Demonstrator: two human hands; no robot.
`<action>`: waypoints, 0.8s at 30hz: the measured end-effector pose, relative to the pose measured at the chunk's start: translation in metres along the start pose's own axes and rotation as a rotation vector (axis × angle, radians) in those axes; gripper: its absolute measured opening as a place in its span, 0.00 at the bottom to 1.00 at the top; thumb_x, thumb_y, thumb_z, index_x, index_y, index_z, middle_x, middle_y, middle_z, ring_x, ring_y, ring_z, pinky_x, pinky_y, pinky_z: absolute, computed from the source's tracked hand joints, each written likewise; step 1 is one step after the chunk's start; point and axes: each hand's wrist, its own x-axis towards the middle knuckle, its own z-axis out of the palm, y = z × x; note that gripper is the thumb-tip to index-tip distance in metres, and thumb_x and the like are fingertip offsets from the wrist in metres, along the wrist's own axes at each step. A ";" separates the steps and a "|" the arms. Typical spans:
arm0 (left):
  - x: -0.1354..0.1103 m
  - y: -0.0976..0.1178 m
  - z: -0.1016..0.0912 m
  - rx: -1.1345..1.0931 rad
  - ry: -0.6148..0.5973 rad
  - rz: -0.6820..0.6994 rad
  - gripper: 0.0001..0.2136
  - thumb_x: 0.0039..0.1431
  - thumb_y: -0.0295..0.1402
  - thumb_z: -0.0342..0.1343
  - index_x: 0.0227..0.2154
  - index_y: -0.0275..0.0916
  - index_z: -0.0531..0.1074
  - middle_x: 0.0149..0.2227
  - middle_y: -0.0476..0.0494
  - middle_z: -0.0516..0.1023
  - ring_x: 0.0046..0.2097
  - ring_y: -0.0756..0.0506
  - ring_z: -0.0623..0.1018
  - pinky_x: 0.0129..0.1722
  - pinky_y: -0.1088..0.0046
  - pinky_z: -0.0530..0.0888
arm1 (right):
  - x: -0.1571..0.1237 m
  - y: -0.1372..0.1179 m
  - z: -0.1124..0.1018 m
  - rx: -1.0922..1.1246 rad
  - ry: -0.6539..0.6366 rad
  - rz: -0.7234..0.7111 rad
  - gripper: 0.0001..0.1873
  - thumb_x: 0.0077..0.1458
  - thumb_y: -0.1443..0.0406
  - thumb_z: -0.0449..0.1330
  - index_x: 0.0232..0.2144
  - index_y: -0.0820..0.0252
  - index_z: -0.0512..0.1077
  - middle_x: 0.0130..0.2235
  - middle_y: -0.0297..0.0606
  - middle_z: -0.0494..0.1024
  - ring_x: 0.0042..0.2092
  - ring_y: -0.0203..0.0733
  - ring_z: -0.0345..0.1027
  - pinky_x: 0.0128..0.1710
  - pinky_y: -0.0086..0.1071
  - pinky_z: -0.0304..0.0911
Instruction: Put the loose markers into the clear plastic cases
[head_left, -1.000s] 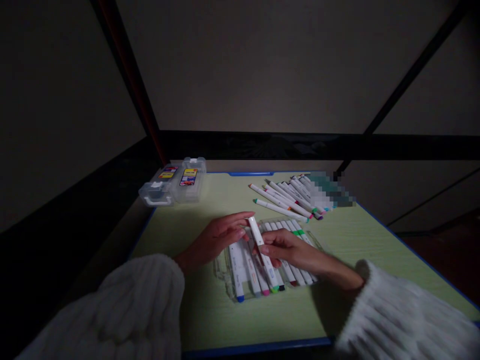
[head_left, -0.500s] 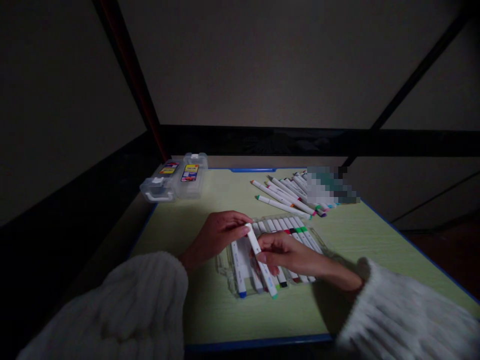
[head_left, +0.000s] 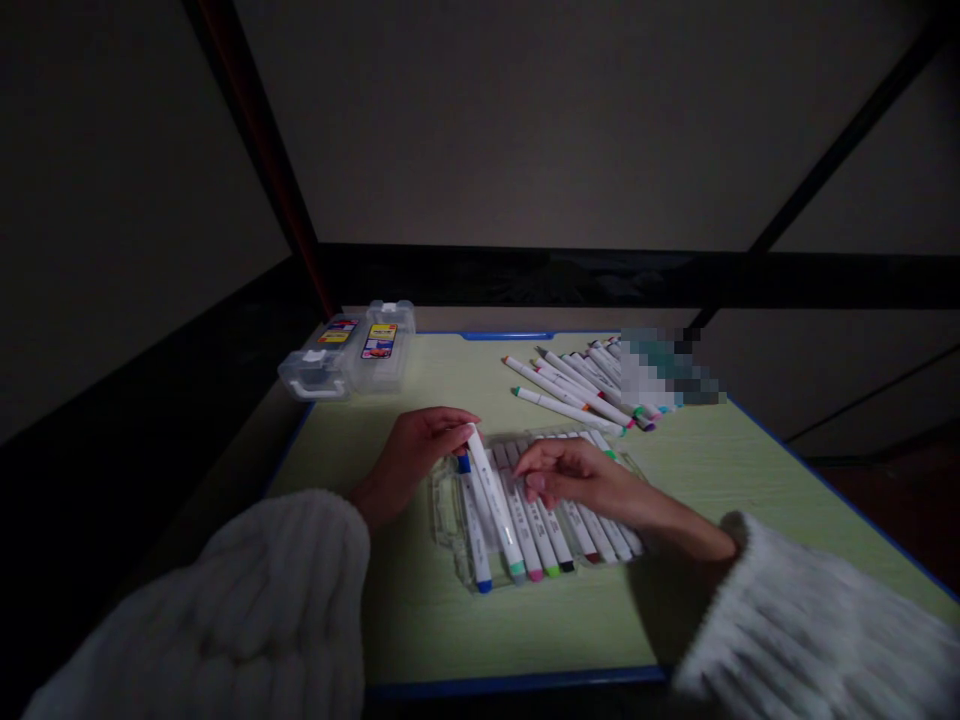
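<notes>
We've got our left hand [head_left: 420, 452] pinching a white marker [head_left: 495, 503] by its top, mint end slanting down below the grip over a clear tray [head_left: 444, 510]; just right, our right hand [head_left: 576, 472] has fingers parted, loose markers [head_left: 568, 411] beyond.

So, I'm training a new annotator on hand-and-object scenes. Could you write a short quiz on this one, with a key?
1. Which hand has its grip on the mint-ended marker, and where on it?
2. True or false: from the person's seat, the loose markers lie beyond the clear tray.
3. What colour is the near end of the leftmost marker in the tray? A) red B) blue C) black

Key
1. The left hand, at the white end opposite the mint one.
2. True: they lie farther back on the table.
3. B) blue.
</notes>
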 end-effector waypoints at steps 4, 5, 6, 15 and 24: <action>0.003 -0.004 -0.005 0.068 0.019 -0.013 0.13 0.47 0.39 0.57 0.32 0.34 0.74 0.28 0.45 0.77 0.30 0.48 0.75 0.31 0.73 0.72 | -0.001 0.003 -0.026 -0.208 0.208 -0.065 0.12 0.52 0.58 0.55 0.31 0.62 0.67 0.26 0.34 0.70 0.25 0.32 0.61 0.25 0.27 0.57; 0.003 -0.003 -0.006 0.086 0.016 -0.020 0.13 0.47 0.38 0.57 0.32 0.34 0.74 0.28 0.45 0.77 0.31 0.48 0.75 0.31 0.73 0.72 | -0.002 0.004 -0.033 -0.313 0.265 -0.067 0.11 0.53 0.58 0.53 0.31 0.62 0.66 0.27 0.35 0.70 0.26 0.33 0.61 0.25 0.28 0.58; 0.002 -0.002 -0.006 0.100 0.007 -0.029 0.12 0.46 0.38 0.57 0.31 0.34 0.74 0.27 0.45 0.77 0.31 0.48 0.75 0.31 0.73 0.72 | -0.003 0.005 -0.039 -0.461 0.323 -0.074 0.10 0.55 0.60 0.51 0.31 0.62 0.66 0.27 0.35 0.70 0.26 0.34 0.62 0.25 0.28 0.57; 0.004 -0.007 -0.003 0.100 -0.039 -0.043 0.10 0.45 0.34 0.57 0.29 0.34 0.75 0.26 0.47 0.78 0.28 0.49 0.74 0.30 0.74 0.71 | -0.010 0.007 -0.062 -1.316 0.478 -0.010 0.09 0.53 0.70 0.49 0.32 0.64 0.69 0.33 0.43 0.73 0.32 0.40 0.66 0.32 0.29 0.57; 0.004 -0.006 -0.002 0.159 -0.073 -0.032 0.08 0.44 0.33 0.56 0.26 0.34 0.75 0.22 0.48 0.76 0.25 0.50 0.73 0.28 0.75 0.70 | -0.007 0.014 -0.065 -1.341 0.469 -0.012 0.10 0.55 0.67 0.49 0.35 0.64 0.69 0.35 0.45 0.72 0.35 0.42 0.66 0.35 0.31 0.58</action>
